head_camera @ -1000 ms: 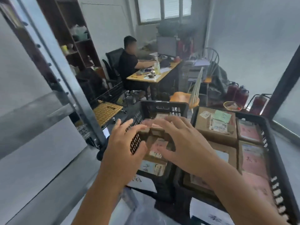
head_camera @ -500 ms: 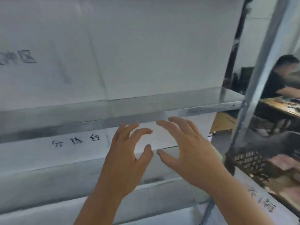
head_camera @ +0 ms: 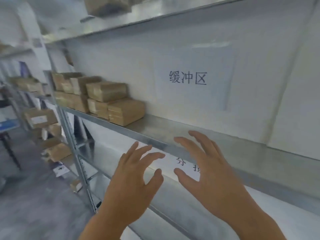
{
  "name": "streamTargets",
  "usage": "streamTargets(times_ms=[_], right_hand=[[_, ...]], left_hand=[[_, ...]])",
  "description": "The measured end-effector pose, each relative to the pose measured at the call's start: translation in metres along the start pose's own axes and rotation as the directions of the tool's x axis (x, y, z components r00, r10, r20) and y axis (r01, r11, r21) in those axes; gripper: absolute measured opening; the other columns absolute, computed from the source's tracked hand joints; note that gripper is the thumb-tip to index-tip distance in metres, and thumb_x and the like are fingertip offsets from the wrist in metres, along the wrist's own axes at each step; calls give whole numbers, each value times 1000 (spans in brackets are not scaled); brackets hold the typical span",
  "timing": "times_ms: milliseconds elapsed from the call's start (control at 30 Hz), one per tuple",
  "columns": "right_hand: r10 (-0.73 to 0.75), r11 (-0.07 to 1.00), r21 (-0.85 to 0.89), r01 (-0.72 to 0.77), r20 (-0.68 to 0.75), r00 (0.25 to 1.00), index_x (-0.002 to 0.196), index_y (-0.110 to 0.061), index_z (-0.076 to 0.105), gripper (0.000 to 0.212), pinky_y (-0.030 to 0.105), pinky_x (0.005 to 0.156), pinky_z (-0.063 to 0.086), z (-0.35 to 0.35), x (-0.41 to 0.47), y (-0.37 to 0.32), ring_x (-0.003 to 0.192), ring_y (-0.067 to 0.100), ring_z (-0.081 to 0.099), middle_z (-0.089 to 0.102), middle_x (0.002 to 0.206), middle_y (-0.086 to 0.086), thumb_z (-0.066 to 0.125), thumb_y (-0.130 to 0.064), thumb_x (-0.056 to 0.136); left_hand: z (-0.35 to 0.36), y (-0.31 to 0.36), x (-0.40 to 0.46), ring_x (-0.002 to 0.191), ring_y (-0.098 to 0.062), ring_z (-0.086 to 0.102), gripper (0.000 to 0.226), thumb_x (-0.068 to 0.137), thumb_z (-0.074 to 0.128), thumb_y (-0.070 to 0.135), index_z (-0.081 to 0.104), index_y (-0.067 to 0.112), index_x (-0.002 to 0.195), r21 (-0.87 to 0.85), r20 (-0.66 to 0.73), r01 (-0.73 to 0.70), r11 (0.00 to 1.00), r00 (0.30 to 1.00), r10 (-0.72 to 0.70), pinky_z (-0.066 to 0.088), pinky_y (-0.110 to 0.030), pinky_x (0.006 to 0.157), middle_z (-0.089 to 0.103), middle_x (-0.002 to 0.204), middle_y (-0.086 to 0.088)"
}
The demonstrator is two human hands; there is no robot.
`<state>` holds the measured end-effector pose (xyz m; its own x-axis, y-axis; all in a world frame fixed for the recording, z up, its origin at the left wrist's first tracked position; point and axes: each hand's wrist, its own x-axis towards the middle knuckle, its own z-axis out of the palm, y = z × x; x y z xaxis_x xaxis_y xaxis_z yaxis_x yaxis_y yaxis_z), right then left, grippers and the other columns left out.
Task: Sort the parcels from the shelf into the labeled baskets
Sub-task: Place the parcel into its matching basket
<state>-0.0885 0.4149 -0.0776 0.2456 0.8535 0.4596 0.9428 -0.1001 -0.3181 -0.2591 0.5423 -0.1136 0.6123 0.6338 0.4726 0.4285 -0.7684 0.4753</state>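
Several brown cardboard parcels (head_camera: 103, 97) are stacked two high at the left end of a metal shelf (head_camera: 173, 129). My left hand (head_camera: 133, 181) and my right hand (head_camera: 207, 170) hover side by side in front of the shelf's front edge, well to the right of the stack. Both have spread fingers and hold nothing. No basket is in view.
A white back panel with black handwritten characters (head_camera: 187, 78) stands behind the shelf. A parcel (head_camera: 107, 6) sits on the shelf above. A second rack (head_camera: 34, 101) at the left holds more boxes, and small boxes lie on the grey floor (head_camera: 34, 205).
The view has swung left from the black baskets to the shelf with the stacked parcels. Both hands stay empty and have spread wider.
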Motion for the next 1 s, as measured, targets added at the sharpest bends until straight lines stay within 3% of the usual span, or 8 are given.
streamTargets(times_ms=[167, 333, 433, 533, 600, 767, 900, 1000], right_hand=[[-133, 983, 131, 127, 37, 990, 151, -59, 23, 65, 28, 117, 37, 35, 85, -11, 152, -4, 9, 2, 160, -35, 44, -66, 90], [-181, 893, 425, 151, 31, 983, 144, -57, 37, 58, 24, 109, 37, 88, 163, -28, 141, -7, 35, 33, 145, -40, 66, -47, 94], [-41, 799, 602, 3, 48, 998, 135, -56, 48, 49, 20, 104, 40, 125, 220, -38, 133, -13, 42, 45, 139, -39, 68, -33, 97], [294, 611, 743, -273, 107, 950, 132, -46, 60, 47, 40, 106, 51, 160, 284, -40, 122, 11, 62, 63, 134, -15, 60, -39, 86], [462, 514, 775, -367, 110, 880, 119, -40, 68, 41, 46, 100, 54, 177, 317, -35, 109, 22, 68, 72, 116, -7, 55, -36, 80], [659, 460, 772, -439, 34, 751, 93, -20, 70, 10, 49, 90, 57, 202, 349, -28, 89, 29, 70, 73, 88, 5, 61, -16, 91], [695, 388, 816, -428, 46, 717, 91, -14, 74, 12, 46, 83, 59, 208, 346, -34, 86, 29, 73, 76, 85, 8, 62, -16, 92], [712, 341, 846, -411, 53, 700, 88, -7, 77, 18, 35, 69, 55, 206, 343, -37, 73, 21, 70, 77, 79, 9, 61, -15, 92]], left_hand=[[-33, -43, 37, 155, 8, -2, 40, 95, 41, 58, 50, 62, 134, 78, -102, 151, 986, 985, -142, 16, -37, 129, 29, 157, 39], [-58, -93, 92, 153, 8, 10, 44, 93, 42, 57, 50, 59, 136, 73, -161, 207, 976, 968, -194, 23, -33, 124, 32, 152, 39], [-67, -133, 148, 144, 0, 33, 43, 98, 47, 51, 48, 54, 141, -7, -154, 193, 981, 969, -192, 36, -34, 117, 36, 152, 33], [-65, -169, 212, 141, -11, 40, 46, 98, 54, 49, 46, 50, 144, -37, -111, 166, 985, 979, -169, 41, -39, 114, 39, 153, 23], [-58, -186, 242, 145, -14, 35, 51, 95, 57, 54, 48, 47, 145, 11, -83, 154, 988, 985, -152, 36, -34, 114, 38, 155, 21], [-37, -198, 268, 138, -24, 31, 56, 91, 53, 69, 52, 42, 140, 247, -48, 147, 958, 989, -140, 37, -38, 115, 38, 155, 8], [-31, -186, 272, 126, -27, 36, 49, 90, 49, 71, 52, 36, 123, 275, -80, 181, 944, 983, -165, 39, -41, 108, 50, 139, 8], [-32, -178, 271, 125, -30, 39, 44, 92, 44, 71, 47, 34, 115, 297, -51, 190, 936, 982, -183, 42, -45, 105, 56, 131, 6]])
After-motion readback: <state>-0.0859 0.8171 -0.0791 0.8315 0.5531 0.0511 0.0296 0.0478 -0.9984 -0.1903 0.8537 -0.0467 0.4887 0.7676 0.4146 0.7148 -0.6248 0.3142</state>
